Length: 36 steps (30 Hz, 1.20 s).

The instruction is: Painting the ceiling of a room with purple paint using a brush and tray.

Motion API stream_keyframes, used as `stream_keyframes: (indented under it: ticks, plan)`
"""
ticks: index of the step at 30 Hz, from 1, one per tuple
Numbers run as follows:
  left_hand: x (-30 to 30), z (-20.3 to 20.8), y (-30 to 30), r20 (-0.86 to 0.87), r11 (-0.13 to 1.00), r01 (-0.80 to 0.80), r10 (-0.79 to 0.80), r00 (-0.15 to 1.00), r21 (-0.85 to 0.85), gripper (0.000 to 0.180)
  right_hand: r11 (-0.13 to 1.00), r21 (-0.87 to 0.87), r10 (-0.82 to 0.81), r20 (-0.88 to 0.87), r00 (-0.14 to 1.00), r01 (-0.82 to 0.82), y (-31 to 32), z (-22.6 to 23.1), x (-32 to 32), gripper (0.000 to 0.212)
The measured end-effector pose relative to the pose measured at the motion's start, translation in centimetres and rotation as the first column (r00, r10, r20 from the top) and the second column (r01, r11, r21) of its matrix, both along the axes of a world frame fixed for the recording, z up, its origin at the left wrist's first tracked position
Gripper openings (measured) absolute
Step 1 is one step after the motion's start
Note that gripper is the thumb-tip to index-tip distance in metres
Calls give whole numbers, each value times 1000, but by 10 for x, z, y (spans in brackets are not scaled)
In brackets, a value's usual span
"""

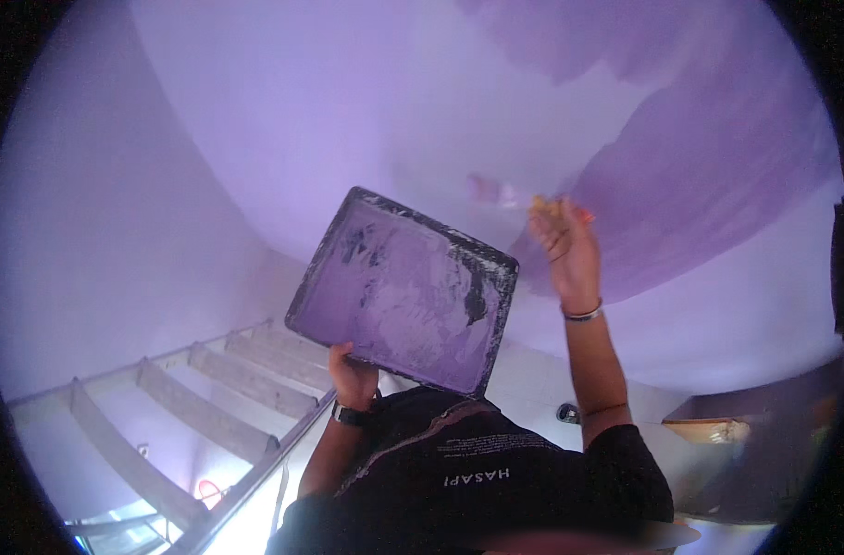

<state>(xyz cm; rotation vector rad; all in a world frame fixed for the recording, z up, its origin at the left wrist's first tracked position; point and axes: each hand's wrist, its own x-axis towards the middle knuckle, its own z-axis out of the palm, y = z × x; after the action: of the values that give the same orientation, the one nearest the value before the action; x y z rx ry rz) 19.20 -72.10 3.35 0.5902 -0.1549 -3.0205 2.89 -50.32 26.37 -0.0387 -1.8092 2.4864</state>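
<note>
Left grip (353,381) clamps tray (413,287) by lower edge; right grip (573,257) clasps brush (539,204), clear of tray.

Lower left: row of pale slats (209,413), long rail (242,490) across their right ends, red object (209,494) near rail. Lower right: small black object (567,413), wooden edge (709,429). Far right: dark shape (843,268), too unclear to name.

A black short-sleeved T-shirt (394,513) with white lettering (477,478) is worn; a dark-strapped wristwatch (348,416) is fastened on the left, a silvery bracelet (584,314) on the right.
</note>
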Motion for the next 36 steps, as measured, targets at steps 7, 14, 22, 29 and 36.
stream_keyframes:
  ticks: [7,14,22,29,36]
  plan:
    - [-5,18,36,13,999,-4,4,1000,38,52,250,378,445,-863,241,891,83,97,12,16]
    - [-4,14,26,-20,1000,17,-18,1000,-16,50,-357,568,667,-400,628,741,112,56,47,21]
    - [-5,29,31,26,999,8,-7,1000,-44,49,-133,317,587,-739,332,939,89,235,35,22]
    - [-9,22,29,16,999,37,-37,999,2,44,-467,475,664,-368,651,746,143,126,33,24]
    - [-11,28,31,30,1000,-8,9,999,-9,44,-123,744,464,-542,701,657,134,145,27,17]
